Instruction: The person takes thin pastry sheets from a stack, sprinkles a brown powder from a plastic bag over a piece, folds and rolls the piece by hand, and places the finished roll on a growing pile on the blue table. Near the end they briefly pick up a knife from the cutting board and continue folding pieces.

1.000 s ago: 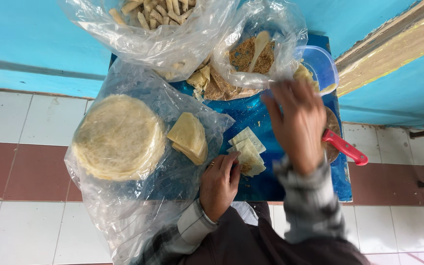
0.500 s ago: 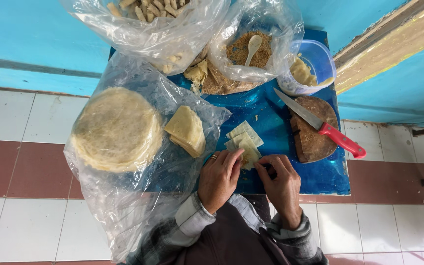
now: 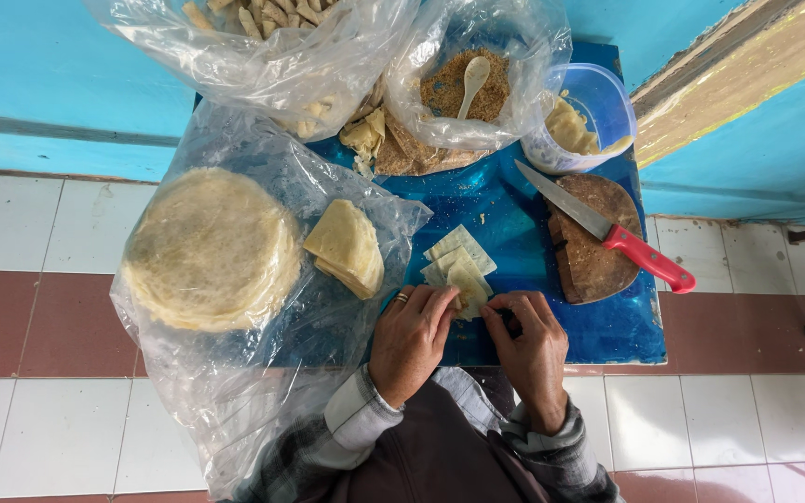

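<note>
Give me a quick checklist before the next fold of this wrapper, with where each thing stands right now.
1. Both hands on the piece: left hand and right hand meet at the pale wrapper: ok.
2. Filling on the wrapper: hidden by fingers: cannot tell.
3. Spoon resting in the brown filling bag: ok.
4. Knife lying on the wooden board, apart from the hands: ok.
5. Spare cut wrappers beside the left hand: ok.

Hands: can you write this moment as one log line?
left hand: on pastry strip | right hand: pinching same strip | knife: resting on wooden board
</note>
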Tool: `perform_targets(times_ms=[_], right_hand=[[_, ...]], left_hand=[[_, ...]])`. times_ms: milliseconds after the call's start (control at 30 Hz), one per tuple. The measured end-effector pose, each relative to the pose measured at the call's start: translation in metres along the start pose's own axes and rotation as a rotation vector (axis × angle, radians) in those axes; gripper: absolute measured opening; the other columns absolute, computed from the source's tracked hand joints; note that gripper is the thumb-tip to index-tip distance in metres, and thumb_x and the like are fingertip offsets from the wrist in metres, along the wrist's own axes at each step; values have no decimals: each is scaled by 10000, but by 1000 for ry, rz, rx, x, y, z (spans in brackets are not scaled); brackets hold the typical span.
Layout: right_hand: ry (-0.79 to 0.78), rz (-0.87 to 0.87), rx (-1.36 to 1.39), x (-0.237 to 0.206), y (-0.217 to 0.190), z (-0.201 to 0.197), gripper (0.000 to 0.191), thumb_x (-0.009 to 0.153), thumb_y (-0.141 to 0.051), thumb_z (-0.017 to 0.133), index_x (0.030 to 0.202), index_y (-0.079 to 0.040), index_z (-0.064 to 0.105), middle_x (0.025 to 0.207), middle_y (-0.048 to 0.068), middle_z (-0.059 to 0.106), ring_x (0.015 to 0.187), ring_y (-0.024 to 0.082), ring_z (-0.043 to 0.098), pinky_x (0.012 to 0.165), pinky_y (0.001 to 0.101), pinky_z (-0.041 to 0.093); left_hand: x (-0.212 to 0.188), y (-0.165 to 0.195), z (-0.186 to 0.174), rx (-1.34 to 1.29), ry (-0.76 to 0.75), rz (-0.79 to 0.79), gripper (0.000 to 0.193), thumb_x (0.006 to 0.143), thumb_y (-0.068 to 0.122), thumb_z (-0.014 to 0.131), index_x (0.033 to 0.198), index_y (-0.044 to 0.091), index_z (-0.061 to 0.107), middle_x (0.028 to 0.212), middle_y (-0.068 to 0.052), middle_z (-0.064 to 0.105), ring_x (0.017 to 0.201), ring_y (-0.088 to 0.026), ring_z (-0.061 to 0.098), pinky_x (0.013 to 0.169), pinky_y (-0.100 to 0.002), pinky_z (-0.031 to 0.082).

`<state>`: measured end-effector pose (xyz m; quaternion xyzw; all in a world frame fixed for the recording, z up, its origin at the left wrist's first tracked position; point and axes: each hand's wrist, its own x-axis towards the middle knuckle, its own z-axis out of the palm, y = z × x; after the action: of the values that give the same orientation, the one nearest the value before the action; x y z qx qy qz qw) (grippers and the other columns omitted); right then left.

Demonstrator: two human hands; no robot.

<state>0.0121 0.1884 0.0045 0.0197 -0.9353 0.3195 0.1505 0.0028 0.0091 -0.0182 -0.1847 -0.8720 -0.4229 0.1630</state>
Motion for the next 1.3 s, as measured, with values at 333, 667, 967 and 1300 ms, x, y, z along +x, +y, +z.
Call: perform_targets(times_ms=[333,667,967,1300], right_hand=[[35,-114,167,-2,4,14,184,852,-73,821,996,-50,708,1006,51,741,800,155,715,668,277,578],[-31,-291,34,0,-8,8,268,828,-91,802,1088,-49,752,1116,80,747,956,257,707,831,360,570],[-185,-455,-46,18,-2,-2,310,787,-130,822,1077,-44,752,1059,93,714,936,268,694,800,384,565],[-221,-526,-40,25,-10,-4,172,853,-8,730,1024,-27,727,911,81,662,832,255,670,703,371,558]], left_hand=[[-1,-3,4,67,11,62,186,908,70,739,1077,34,670,1106,-64,684,945,-253,645,802,-386,555],[-1,-4,-5,142,-26,109,243,941,96,699,1166,5,685,1123,-80,682,962,-261,647,822,-404,533],[6,-7,-8,213,-131,148,205,914,47,682,1112,-5,666,1050,-91,614,926,-255,629,831,-374,542],[2,-1,-9,124,-106,47,115,930,41,688,1040,12,672,975,-80,591,885,-243,624,800,-389,533]])
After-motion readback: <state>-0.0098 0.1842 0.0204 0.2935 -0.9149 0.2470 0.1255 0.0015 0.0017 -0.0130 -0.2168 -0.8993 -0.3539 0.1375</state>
